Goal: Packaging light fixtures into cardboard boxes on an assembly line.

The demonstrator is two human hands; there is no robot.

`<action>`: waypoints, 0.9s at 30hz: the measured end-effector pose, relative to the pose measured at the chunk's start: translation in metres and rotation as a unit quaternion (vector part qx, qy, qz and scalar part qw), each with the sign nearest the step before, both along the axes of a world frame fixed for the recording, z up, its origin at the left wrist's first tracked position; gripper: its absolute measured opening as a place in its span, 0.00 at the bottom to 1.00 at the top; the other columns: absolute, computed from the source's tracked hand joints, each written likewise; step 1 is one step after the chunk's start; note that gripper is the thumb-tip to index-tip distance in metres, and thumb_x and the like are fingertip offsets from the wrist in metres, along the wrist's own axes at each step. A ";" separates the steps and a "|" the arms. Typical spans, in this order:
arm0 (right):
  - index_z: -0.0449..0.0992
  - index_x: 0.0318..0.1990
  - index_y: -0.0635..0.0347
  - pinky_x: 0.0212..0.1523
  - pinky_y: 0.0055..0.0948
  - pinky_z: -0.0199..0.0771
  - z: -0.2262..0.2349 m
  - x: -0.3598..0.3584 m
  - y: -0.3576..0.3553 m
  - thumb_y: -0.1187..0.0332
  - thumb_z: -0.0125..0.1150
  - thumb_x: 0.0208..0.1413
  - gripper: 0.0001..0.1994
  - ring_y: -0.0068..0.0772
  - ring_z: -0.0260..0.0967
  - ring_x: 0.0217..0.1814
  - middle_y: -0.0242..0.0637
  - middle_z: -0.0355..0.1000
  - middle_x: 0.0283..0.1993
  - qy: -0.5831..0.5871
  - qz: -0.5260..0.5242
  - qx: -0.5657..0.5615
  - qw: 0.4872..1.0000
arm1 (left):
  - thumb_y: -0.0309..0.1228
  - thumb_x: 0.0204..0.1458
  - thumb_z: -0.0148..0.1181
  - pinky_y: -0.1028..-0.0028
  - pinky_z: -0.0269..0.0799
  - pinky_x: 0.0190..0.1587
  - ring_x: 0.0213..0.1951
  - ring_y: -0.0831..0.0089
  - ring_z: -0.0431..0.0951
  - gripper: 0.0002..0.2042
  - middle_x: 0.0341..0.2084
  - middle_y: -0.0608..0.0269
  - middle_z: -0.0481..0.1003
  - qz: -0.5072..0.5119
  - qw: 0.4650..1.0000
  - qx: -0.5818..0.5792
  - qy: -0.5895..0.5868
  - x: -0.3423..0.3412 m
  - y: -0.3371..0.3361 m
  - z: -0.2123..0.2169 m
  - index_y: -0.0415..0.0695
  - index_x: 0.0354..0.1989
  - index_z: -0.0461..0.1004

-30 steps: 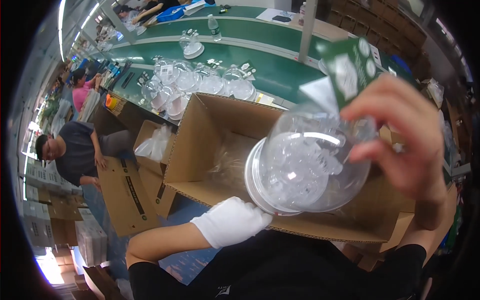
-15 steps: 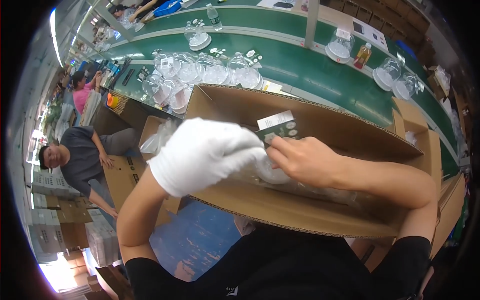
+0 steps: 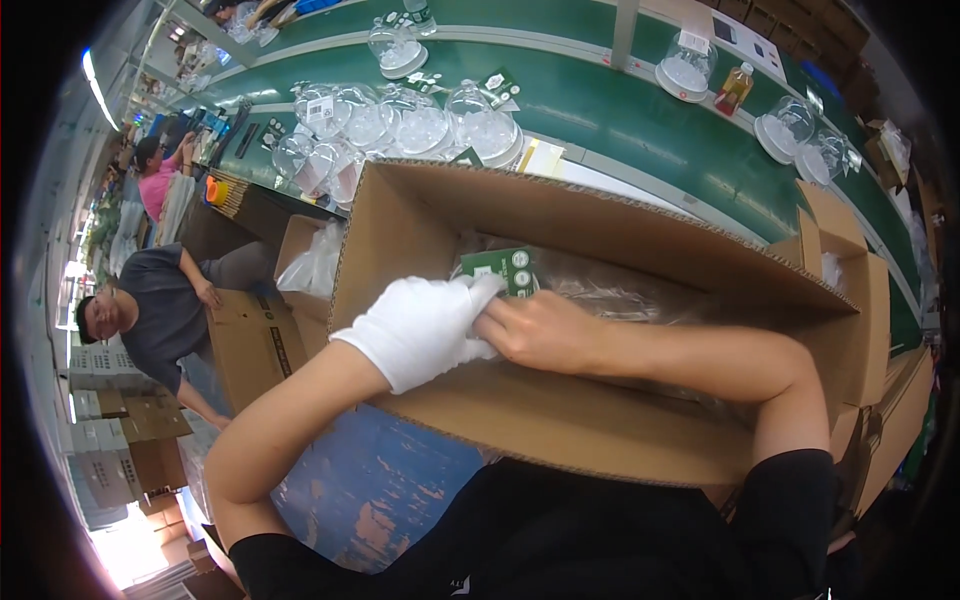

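Inside the open cardboard box (image 3: 640, 230), the white-gloved left hand (image 3: 425, 328) and bare right hand (image 3: 545, 332) meet, touching a green card (image 3: 497, 267) over clear plastic wrap (contents unclear), with clear domes (image 3: 420, 125) on the green surface (image 3: 620, 100) beyond the box.

My left hand (image 3: 420, 325) and my right hand (image 3: 545, 330) are both inside the big cardboard box (image 3: 600, 420) in front of me, and they touch each other over its left part. Just behind my fingers a card label (image 3: 500, 268) lies on plastic bags (image 3: 620, 290) in the box; what is under it, I cannot see well. Behind the box runs a long table (image 3: 640, 110), and on it a group of domed containers (image 3: 400, 130) stands at the left, more of them (image 3: 800, 135) at the right, with a small bottle (image 3: 733, 90) between. To my left, lower, a smaller box (image 3: 255, 340) stands beside a seated person (image 3: 150, 310).
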State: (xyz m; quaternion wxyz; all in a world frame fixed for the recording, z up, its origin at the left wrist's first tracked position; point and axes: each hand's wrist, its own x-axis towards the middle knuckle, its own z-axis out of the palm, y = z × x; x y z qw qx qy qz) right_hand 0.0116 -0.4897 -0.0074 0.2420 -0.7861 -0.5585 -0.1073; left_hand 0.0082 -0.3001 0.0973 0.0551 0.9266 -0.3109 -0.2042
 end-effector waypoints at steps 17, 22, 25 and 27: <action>0.76 0.30 0.62 0.35 0.34 0.75 -0.058 0.016 -0.070 0.61 0.63 0.62 0.14 0.42 0.74 0.33 0.42 0.75 0.34 0.437 0.045 0.084 0.894 | 0.42 0.56 0.60 0.61 0.73 0.22 0.20 0.59 0.79 0.12 0.18 0.58 0.75 -0.091 0.988 0.088 -0.087 -0.003 -0.016 -0.082 0.47 0.34 0.70; 0.80 0.40 0.62 0.37 0.42 0.75 -0.104 0.013 -0.061 0.59 0.54 0.66 0.15 0.50 0.76 0.35 0.48 0.76 0.33 0.413 -0.092 -0.014 0.906 | 0.38 0.55 0.59 0.64 0.72 0.21 0.20 0.63 0.79 0.08 0.20 0.61 0.74 -0.101 0.984 0.111 -0.098 0.004 -0.016 -0.090 0.50 0.34 0.69; 0.76 0.52 0.59 0.54 0.45 0.70 -0.145 0.016 -0.056 0.59 0.52 0.65 0.16 0.51 0.72 0.53 0.53 0.73 0.49 0.429 -0.218 0.070 0.874 | 0.36 0.55 0.57 0.65 0.72 0.21 0.20 0.63 0.78 0.05 0.21 0.61 0.73 -0.142 0.974 0.119 -0.130 0.000 -0.013 -0.094 0.51 0.33 0.69; 0.67 0.65 0.56 0.70 0.45 0.58 -0.159 0.020 -0.055 0.58 0.48 0.64 0.24 0.50 0.61 0.70 0.52 0.66 0.66 0.448 -0.270 0.057 0.850 | 0.35 0.55 0.57 0.65 0.72 0.21 0.20 0.63 0.78 0.05 0.21 0.61 0.72 -0.163 0.966 0.141 -0.143 -0.004 -0.013 -0.090 0.50 0.33 0.69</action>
